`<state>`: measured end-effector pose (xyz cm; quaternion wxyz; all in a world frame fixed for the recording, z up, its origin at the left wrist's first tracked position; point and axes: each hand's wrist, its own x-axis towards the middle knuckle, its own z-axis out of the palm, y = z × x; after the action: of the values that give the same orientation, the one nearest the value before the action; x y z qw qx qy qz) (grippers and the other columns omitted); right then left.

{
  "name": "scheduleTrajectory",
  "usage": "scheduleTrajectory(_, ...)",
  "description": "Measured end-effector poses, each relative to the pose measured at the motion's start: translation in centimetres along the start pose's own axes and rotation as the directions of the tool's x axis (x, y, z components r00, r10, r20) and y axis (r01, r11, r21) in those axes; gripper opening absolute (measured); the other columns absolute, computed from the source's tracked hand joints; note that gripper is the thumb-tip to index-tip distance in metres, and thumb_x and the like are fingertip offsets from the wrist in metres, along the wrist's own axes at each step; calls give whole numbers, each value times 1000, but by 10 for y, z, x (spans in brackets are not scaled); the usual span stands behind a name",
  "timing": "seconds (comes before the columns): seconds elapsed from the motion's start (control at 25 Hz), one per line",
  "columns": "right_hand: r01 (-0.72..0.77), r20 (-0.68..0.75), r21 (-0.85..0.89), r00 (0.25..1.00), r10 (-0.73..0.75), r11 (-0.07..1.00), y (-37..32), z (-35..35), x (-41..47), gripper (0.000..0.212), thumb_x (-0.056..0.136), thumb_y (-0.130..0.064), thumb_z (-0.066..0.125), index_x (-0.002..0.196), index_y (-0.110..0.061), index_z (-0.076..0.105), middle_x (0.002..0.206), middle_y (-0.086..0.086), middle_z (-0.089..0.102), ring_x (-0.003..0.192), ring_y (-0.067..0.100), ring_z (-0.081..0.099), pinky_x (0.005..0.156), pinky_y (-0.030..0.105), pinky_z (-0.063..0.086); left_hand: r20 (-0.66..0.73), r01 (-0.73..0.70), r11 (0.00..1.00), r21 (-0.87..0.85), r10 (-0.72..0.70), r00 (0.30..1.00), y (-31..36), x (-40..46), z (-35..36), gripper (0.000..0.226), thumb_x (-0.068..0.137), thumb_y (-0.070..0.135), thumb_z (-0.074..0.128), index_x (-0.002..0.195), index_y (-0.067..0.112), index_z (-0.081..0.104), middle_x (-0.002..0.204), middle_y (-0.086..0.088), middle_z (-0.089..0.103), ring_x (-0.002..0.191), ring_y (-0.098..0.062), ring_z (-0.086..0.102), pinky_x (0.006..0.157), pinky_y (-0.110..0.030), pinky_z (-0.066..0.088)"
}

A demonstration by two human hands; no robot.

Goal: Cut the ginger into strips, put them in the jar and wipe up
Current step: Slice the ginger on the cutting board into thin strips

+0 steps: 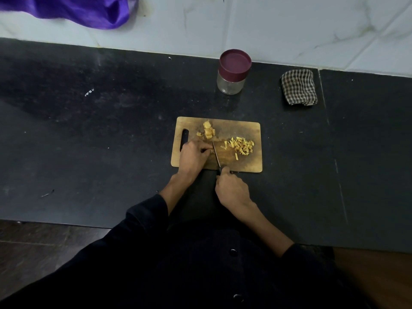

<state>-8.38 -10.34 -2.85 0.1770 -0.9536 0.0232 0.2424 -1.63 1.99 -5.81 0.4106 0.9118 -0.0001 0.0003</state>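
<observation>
Curled left hand (194, 157) hides its ginger; right hand (231, 188) grips a knife (216, 156), handle covered.

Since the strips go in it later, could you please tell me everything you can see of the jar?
The jar is small and round, with a clear body that looks like glass or plastic and a wide maroon lid, which is on. It looks empty. It stands upright on the dark counter close to the white tiled wall, beyond the cutting board and left of the folded checked cloth. Nothing touches it but the counter; neither hand is near it.
</observation>
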Motion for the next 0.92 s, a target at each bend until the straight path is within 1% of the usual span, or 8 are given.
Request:
scheduleTrajectory(0.16,-2,12,13,1000,2,1000,1,-1,-1,24,106,-23,37,121,-7,45,110,16,67,100,33,67,76,42,48,-8,-6,1000,11,6,1000,2,-1,0,16,81,9,72,97,8,74,99,-3,72,87,-6,63,86,-22,51)
scheduleTrajectory(0.28,6,26,10,1000,-7,1000,7,0,-11,24,106,-23,36,121,-6,46,110,16,67,101,33,66,78,43,49,-12,-1,1000,20,2,1000,2,-1,0,15,81,10,72,96,10,74,99,-1,72,85,-2,60,83,-15,48)
scheduleTrajectory(0.4,-12,36,19,999,11,1000,15,0,-17,28,106,-25,36,123,-5,46,111,16,66,101,34,65,76,41,46,-15,-3,1000,25,3,1000,1,-1,1,15,82,11,72,96,10,74,99,-2,71,86,-5,62,85,-19,50)
scheduleTrajectory(0.48,-48,20,53,999,47,997,19,-4,-14,28,106,-28,35,120,-6,47,109,16,66,97,35,66,77,42,51,-10,13,1000,28,-13,1000,1,0,2,15,81,12,72,96,10,74,100,-2,71,88,-8,64,86,-21,50)
scheduleTrajectory(0.56,-66,15,89,998,65,994,20,-7,-10,28,106,-30,35,117,-8,47,105,15,66,88,35,68,79,47,56,-7,32,999,41,-32,999,0,0,3,15,81,13,72,96,12,75,101,-2,71,89,-10,64,87,-23,51)
scheduleTrajectory(0.72,-52,24,81,998,50,995,21,-8,-12,27,106,-33,35,114,-10,48,104,12,67,85,34,70,82,48,56,10,27,999,39,-27,1000,-1,0,3,15,82,14,72,96,13,74,103,-2,70,90,-9,63,88,-27,52)
scheduleTrajectory(0.84,-38,1,78,999,38,996,22,-13,-13,27,106,-34,35,113,-12,48,102,11,67,83,32,70,81,47,56,17,14,999,33,-14,1000,0,-1,1,15,83,14,71,98,13,74,104,-1,70,91,-9,63,88,-26,51)
scheduleTrajectory(0.92,-21,7,77,1000,21,997,21,-14,-13,27,106,-34,35,113,-12,48,102,10,67,83,32,70,81,45,55,18,8,1000,18,-9,1000,0,-2,0,16,85,12,68,100,13,73,105,0,69,90,-7,62,85,-19,49)
